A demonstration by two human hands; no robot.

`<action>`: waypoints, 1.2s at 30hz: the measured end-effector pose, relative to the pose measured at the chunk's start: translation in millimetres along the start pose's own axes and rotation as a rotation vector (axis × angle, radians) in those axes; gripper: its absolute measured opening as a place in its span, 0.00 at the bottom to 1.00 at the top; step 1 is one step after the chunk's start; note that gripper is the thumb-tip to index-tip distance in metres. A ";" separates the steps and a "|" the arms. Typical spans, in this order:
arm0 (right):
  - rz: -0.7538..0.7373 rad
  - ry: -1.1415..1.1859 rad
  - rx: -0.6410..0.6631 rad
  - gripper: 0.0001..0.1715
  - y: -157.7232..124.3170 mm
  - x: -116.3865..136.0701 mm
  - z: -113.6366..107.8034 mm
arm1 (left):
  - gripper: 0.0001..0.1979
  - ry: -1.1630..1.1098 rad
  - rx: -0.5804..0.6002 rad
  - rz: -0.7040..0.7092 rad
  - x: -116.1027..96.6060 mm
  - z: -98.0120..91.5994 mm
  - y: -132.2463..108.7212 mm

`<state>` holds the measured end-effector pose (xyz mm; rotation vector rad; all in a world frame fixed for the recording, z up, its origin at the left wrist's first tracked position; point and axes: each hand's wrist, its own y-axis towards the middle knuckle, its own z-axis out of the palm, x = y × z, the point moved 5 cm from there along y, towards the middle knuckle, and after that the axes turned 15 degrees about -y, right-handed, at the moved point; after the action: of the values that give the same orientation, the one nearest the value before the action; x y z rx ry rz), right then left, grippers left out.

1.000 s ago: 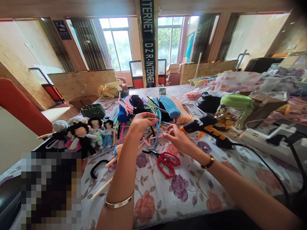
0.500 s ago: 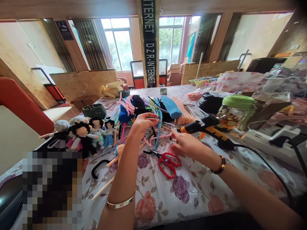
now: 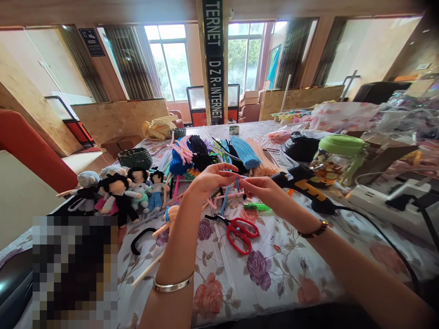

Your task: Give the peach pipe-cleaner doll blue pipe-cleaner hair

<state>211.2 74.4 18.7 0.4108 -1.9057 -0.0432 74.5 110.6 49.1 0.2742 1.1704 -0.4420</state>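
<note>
Now, from my distant seat, I see the right hand with finger and thumb pinched on a small blue strip. The left hand is at the strip's left, its fingertips almost together; whether they also grip it, I cannot tell. Nearer lie red scissors; to the right, a glue gun.

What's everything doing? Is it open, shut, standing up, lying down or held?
Blue strip: held up at the fingertips
Right hand: pinching the blue strip
Left hand: fingers curved, close by
Red scissors: lying down, handles spread
Green lighter-like thing: lying down
Jar: standing, green lid on
Glue gun: corded; can't tell if on
Grouped dolls: propped upright
</note>
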 end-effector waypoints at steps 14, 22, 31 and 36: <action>0.072 0.101 0.019 0.16 -0.2 -4.4 0.2 | 0.17 0.019 0.098 0.007 2.0 6.0 -0.9; 0.098 0.063 -0.075 0.19 -2.2 -1.0 -3.5 | 0.17 0.078 0.051 0.062 1.8 4.3 2.6; 0.097 0.095 -0.102 0.18 -2.2 -3.8 -4.7 | 0.16 0.233 0.105 0.036 1.1 6.0 -0.8; 0.081 0.075 -0.099 0.19 -2.8 -3.6 -4.9 | 0.13 0.320 0.111 0.074 -0.2 6.4 -0.8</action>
<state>217.6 73.7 16.6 0.2652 -1.8358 -0.0670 79.3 107.2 51.7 0.4966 1.4444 -0.4085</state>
